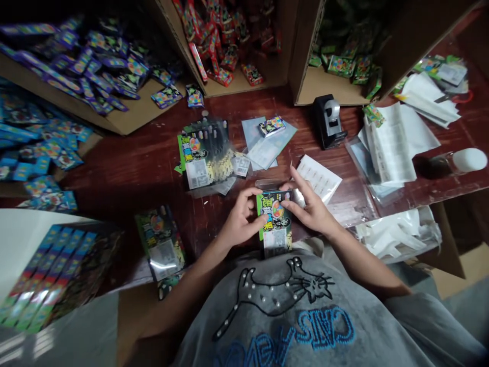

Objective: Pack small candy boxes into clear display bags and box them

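Observation:
In front of my body is a printed candy packet (277, 239), black and green with a round colourful picture and a clear flap at its top edge. My left hand (242, 216) grips its left side, with the thumb across the front. At the upper right corner my right hand (311, 206) holds it too, thumb on the front and index finger raised. A small shiny patch shows by the right fingers; I cannot make out what it is. Just beyond the hands lies a sheet of labels (319, 176). A pile of flat printed bags (206, 158) rests further left.
Cardboard boxes hold small purple packs (91, 66), red packs (229, 56) and green packs (344, 66); blue packs (42, 148) are at far left. A tape dispenser (328, 122) and a white-capped bottle (468, 160) stand right. One filled packet (160, 239) lies left, near packed sets (49, 275).

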The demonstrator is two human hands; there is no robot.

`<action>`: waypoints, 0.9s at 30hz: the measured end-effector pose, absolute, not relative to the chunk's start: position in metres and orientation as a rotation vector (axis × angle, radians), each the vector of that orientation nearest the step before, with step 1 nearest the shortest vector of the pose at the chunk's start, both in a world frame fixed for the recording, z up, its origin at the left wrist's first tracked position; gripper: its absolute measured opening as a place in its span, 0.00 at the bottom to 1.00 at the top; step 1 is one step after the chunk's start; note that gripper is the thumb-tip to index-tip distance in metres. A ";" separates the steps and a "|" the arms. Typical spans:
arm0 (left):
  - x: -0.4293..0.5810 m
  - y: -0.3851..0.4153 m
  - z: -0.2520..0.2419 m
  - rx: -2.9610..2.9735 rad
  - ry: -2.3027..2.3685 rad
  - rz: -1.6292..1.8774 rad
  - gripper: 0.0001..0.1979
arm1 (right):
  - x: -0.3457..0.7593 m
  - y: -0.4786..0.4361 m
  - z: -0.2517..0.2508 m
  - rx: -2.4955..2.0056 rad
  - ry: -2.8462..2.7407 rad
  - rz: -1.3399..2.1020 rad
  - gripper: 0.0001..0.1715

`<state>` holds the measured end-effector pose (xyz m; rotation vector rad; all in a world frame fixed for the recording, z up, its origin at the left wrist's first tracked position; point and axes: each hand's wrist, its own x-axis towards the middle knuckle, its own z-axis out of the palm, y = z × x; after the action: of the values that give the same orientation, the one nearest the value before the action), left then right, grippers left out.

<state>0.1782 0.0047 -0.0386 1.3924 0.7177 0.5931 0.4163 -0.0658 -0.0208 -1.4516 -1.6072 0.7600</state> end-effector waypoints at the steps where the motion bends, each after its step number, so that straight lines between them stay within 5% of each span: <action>1: 0.176 0.010 -0.037 1.424 0.737 0.598 0.25 | 0.414 -0.066 -0.022 -1.442 -1.570 0.750 0.51; 6: 0.175 0.024 -0.027 1.578 0.838 0.776 0.11 | 0.400 -0.063 -0.033 -1.352 -1.373 0.835 0.45; 9: 0.180 0.022 -0.025 1.528 0.905 0.849 0.10 | 0.398 -0.059 -0.033 -1.334 -1.370 0.891 0.42; 14: 0.183 0.021 -0.017 1.429 0.900 0.866 0.16 | 0.401 -0.057 -0.025 -1.305 -1.292 0.923 0.53; 19: 0.187 0.022 0.005 1.512 0.935 0.768 0.08 | 0.404 -0.052 -0.008 -1.233 -1.189 1.055 0.48; 27: 0.194 0.030 0.027 1.474 0.996 0.652 0.08 | 0.414 -0.038 0.003 -1.220 -1.011 1.258 0.56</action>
<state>0.1937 0.0302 0.0274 1.4741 0.9959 0.6519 0.4141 -0.0383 0.0032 -1.2204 -1.0114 1.2578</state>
